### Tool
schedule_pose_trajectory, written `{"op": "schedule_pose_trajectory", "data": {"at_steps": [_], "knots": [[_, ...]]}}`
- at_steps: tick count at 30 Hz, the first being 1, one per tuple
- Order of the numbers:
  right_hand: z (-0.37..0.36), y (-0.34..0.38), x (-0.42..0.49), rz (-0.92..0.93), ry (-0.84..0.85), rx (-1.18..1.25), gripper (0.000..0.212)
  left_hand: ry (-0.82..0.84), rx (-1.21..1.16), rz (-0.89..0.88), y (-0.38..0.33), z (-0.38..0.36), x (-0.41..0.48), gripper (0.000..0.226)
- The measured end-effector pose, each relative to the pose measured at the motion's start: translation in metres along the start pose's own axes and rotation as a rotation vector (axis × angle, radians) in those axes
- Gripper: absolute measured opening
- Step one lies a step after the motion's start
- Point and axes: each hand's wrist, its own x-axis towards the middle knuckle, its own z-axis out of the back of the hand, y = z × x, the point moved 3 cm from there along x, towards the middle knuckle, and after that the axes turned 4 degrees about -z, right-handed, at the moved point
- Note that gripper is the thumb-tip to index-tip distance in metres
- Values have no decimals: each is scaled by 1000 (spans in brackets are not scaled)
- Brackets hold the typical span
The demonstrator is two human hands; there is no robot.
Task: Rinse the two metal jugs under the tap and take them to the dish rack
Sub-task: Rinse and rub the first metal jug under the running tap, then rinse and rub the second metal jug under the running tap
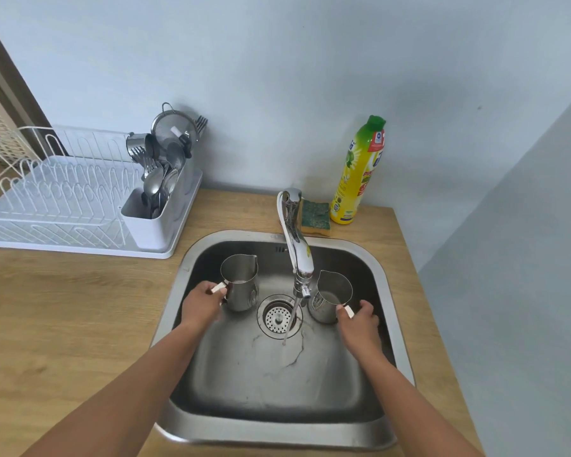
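Left hand [202, 303]: closed around the pale handle of the left jug, fingers wrapped, at the left side of the sink basin.
Left jug [239, 282]: metal, upright, mouth open to the camera, spout pointing to the far side; held inside the sink, left of the tap, clear of the water stream.
Right hand [360, 319]: closed on the pale handle of the right jug, at the right side of the basin.
Right jug [330, 296]: metal, tilted a little with its mouth leaning toward the tap; inside the sink just right of the spout, beside the stream, not under it.
Tap [295, 245]: chrome, reaching from the far rim over the basin; a thin stream of water falls from it to the sink floor just near of the drain.
Drain strainer [279, 316]: in the sink floor between the two jugs.
Sink [381, 268]: steel, set in a wooden counter [63, 311].
Dish rack [60, 199]: white, on the counter far left of the sink, well apart from both jugs; its cutlery holder [155, 212] is full of spoons and forks.
Sponge [315, 217]: green and yellow, far right of the tap base.
Detergent bottle [358, 173]: yellow, upright, just right of the sponge against the wall.
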Motion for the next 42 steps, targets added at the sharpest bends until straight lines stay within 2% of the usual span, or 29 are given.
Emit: {"op": "schedule_pose_trajectory", "data": {"at_steps": [4,11,17,20,23,26,27,28,30,33,35,38,42], "knots": [[-13,-4,11,-16,86,50,52,-62,-72,25,-1,-6,-4,10],[-26,-17,26,-75,93,164,33,-79,-102,61,15,-12,-5,6],[-35,-28,33,-52,83,311,24,-68,-99,83,20,-14,-2,8],[-30,-23,22,-40,88,365,23,-82,-40,71,9,-13,-10,32],[-22,-13,9,-2,110,386,21,-137,119,-31,-8,-13,-30,60],[-17,-6,-1,41,134,371,26,-234,307,-280,-27,-18,-58,58],[-16,-4,-4,53,146,361,27,-221,328,-360,-31,-23,-65,54],[-16,-3,-8,68,164,344,26,-170,322,-418,-33,-28,-71,51],[-16,0,-16,99,194,313,23,22,283,-416,-30,-43,-75,53],[-12,7,-29,172,205,291,22,348,225,-249,-22,-60,-80,83],[-7,14,-38,226,218,282,22,490,125,-191,-22,-68,-84,85],[0,20,-48,269,234,266,23,596,-22,-192,-18,-75,-83,83],[11,16,-43,303,168,208,20,683,-49,-148,-19,-83,-86,80]]}}
